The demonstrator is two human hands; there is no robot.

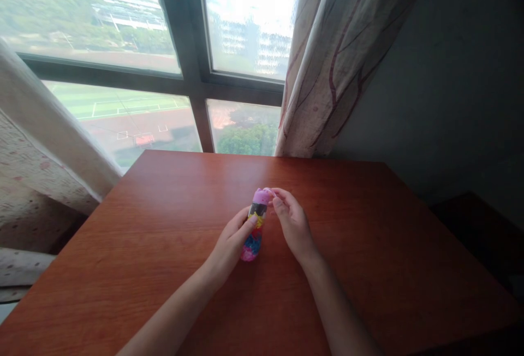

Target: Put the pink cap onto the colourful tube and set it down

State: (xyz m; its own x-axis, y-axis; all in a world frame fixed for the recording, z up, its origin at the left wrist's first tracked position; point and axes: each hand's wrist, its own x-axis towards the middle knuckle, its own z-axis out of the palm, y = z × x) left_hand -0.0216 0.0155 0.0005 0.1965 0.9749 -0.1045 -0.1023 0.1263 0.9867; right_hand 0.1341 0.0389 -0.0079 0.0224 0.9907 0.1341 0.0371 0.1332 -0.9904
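A small clear bottle (252, 240) with layers of pink, blue, red and yellow bits in it is held tilted above the wooden table. Its purple-pink cap (261, 197) is on top, with a thin pink strap (270, 191) at the cap's right side. My left hand (234, 237) is closed around the bottle's middle, thumb across the front. At the cap, my right hand (291, 218) pinches the strap between thumb and fingers. What the small bits inside are, I cannot make out.
The reddish-brown wooden table (172, 247) spreads under both hands, its far edge close to a window (196, 85). Patterned curtains (327, 66) hang at either side of the window. A dark wall (458, 83) stands at the right.
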